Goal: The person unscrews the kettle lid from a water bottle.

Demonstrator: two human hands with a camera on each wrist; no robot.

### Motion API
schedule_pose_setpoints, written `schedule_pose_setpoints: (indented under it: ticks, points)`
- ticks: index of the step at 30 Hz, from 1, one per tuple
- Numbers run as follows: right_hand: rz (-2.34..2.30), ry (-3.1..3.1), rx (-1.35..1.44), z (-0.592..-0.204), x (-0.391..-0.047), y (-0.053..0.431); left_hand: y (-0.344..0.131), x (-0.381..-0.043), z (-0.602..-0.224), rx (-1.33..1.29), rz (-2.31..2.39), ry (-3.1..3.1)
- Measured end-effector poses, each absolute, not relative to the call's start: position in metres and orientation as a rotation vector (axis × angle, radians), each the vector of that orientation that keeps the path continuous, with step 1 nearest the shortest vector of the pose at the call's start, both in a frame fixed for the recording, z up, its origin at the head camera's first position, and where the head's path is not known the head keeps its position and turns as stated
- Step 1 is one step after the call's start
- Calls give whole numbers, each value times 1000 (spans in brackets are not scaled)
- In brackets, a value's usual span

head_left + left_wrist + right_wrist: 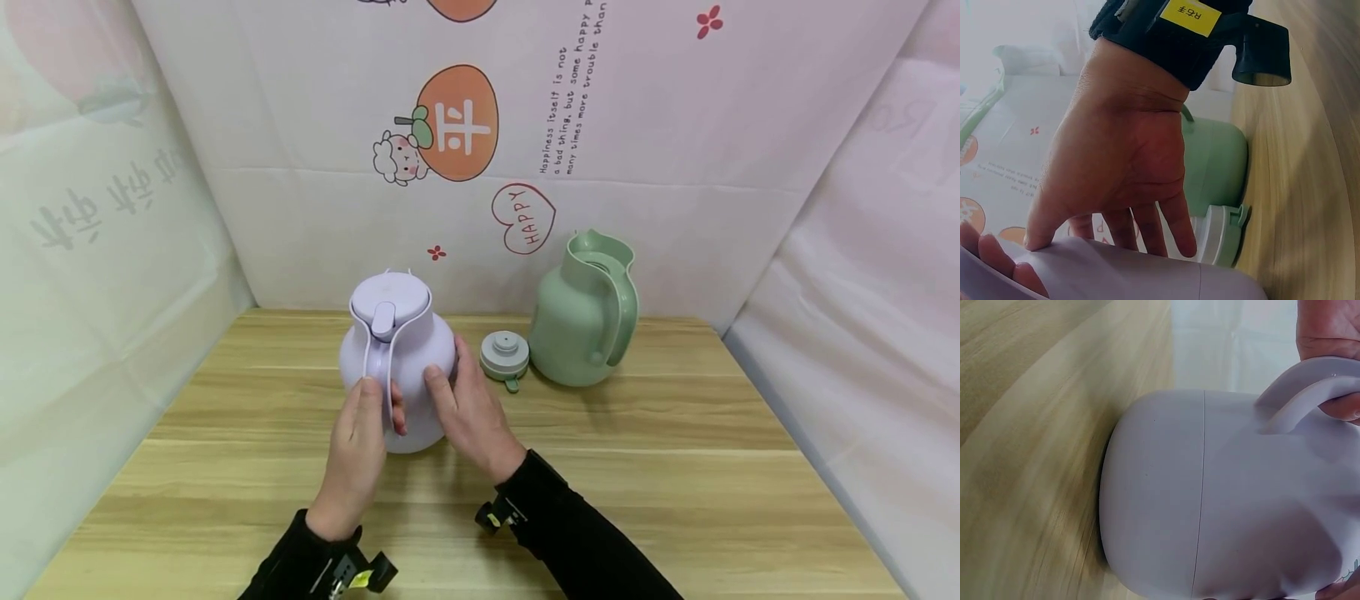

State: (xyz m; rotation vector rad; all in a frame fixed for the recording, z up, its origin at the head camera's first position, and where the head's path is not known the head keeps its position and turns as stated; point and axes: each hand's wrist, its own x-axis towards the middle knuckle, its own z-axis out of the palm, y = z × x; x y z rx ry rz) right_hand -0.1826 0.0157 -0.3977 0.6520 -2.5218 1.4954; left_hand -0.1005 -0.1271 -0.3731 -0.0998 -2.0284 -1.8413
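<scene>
A lilac thermos jug [420,358] with its lid on stands upright, its handle towards me. My left hand [360,450] grips the handle, thumb on the outside and fingers passing through the loop. In the right wrist view the jug's base [1141,500] is at the wood surface, and my left hand [1329,331] shows at the handle. On the jug's right side rests my right hand [480,417]. From the left wrist view, the right hand [1116,150] has spread, fairly straight fingers and thumb touching the body, palm off it.
Behind and to the right stands a green thermos jug [573,325] with its top uncovered. A grey and green stopper [505,356] sits beside it on the wooden table [675,467]. Printed cloth [637,208] hangs at the back and sides.
</scene>
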Motion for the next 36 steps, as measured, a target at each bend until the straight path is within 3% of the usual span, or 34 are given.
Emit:
schedule_pose_setpoints:
  ticks: [19,36]
  points:
    - [1479,-2539,682,-385,-186,21,-128,-101,-370,-91,-1842,-2030]
    - [1266,-2570,638,-330,-201,24,-124,-102,-369,-78,-1879,-1988]
